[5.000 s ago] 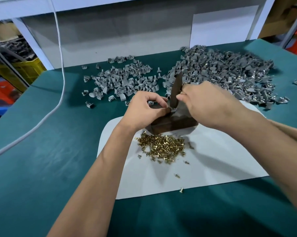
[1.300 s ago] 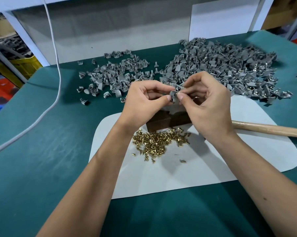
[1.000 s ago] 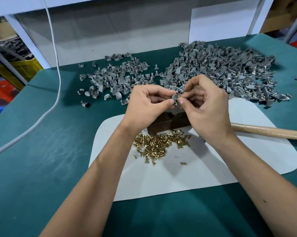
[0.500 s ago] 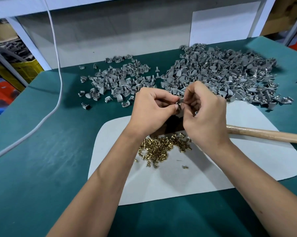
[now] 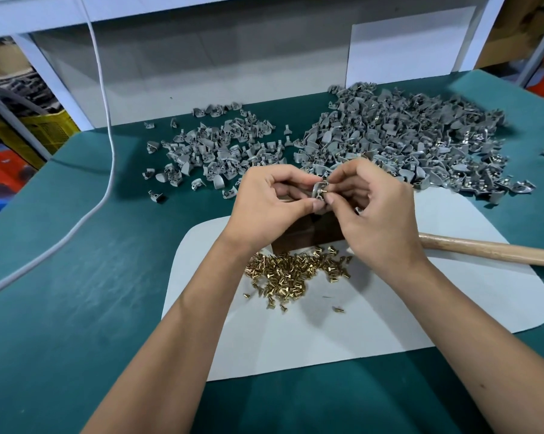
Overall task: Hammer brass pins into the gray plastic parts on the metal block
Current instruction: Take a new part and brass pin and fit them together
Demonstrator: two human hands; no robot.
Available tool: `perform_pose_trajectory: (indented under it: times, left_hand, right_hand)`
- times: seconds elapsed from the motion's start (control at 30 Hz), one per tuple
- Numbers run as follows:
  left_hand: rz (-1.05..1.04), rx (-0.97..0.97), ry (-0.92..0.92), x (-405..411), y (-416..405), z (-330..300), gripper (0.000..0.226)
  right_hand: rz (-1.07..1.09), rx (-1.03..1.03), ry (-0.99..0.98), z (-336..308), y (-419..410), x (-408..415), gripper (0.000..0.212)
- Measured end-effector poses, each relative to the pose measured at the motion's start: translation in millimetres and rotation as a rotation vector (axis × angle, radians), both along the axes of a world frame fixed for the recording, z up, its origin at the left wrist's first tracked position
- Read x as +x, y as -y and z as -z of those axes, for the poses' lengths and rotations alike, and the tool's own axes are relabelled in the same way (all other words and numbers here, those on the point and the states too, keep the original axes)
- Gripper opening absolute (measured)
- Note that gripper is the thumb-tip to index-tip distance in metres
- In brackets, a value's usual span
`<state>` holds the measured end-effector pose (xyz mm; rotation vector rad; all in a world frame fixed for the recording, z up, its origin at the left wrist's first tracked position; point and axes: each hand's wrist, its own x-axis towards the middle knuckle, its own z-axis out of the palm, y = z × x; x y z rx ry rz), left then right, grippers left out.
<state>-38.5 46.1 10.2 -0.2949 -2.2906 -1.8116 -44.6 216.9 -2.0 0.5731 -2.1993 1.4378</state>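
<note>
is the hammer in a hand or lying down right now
Lying down. Its wooden handle rests on the white mat, while the left hand and right hand pinch a gray plastic part.

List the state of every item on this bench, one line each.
Left hand: pinches the gray part.
Right hand: pinches a brass pin at the part.
Gray part: held above the metal block.
Metal block: bare.
Hammer: lying on the mat.
Brass pins: loose heap.

Lighting bright and even, coming from overhead. Casting soft shadows on the white mat (image 5: 389, 324) beneath the forearms. Showing no strong glare. Bending straight lines at the edges; blurring slightly toward the corners.
</note>
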Motion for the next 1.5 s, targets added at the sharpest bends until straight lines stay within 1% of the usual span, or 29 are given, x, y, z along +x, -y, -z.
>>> perform_pose_trajectory:
  times: [0.17, 0.27, 0.37, 0.5, 0.67, 0.83, 1.0, 1.23, 1.4, 1.5]
  left_hand:
    - [0.035, 0.025, 0.002, -0.2, 3.5, 0.4, 0.031]
    - [0.059, 0.089, 0.033, -0.4, 5.6, 1.7, 0.027]
    - [0.082, 0.134, 0.043, -0.4, 5.2, 1.9, 0.026]
    - [0.104, 0.128, 0.010, -0.7, 3.5, 1.6, 0.034]
    - [0.128, 0.205, 0.018, -2.0, 3.7, 2.1, 0.035]
    - [0.130, 0.239, 0.028, -1.8, 2.2, 3.0, 0.031]
    - [0.125, 0.226, 0.031, -0.5, 1.0, 2.6, 0.030]
    - [0.100, 0.179, 0.034, 1.7, -2.4, 2.0, 0.031]
    - [0.063, 0.095, -0.015, 2.4, -2.7, -1.8, 0.030]
    - [0.031, -0.033, -0.059, 0.4, -0.2, -5.8, 0.029]
  right_hand:
    - [0.028, 0.109, -0.137, -0.8, -6.1, -0.5, 0.010]
    - [0.048, 0.174, -0.203, -2.5, -7.1, -1.4, 0.007]
    - [0.055, 0.185, -0.200, -3.1, -6.7, -1.8, 0.006]
    - [0.056, 0.163, -0.154, -3.7, -6.6, -2.8, 0.004]
    - [0.030, 0.153, -0.146, -3.3, -6.3, -3.7, 0.005]
    - [0.031, 0.169, -0.160, -3.4, -7.7, -3.4, 0.004]
    - [0.040, 0.159, -0.140, -1.5, -5.7, 0.2, 0.004]
    - [0.040, 0.106, -0.019, -0.5, -2.9, 2.0, 0.006]
    - [0.053, 0.088, -0.002, -1.3, -1.1, 0.6, 0.007]
    - [0.053, 0.102, -0.033, -6.1, -2.4, 0.1, 0.006]
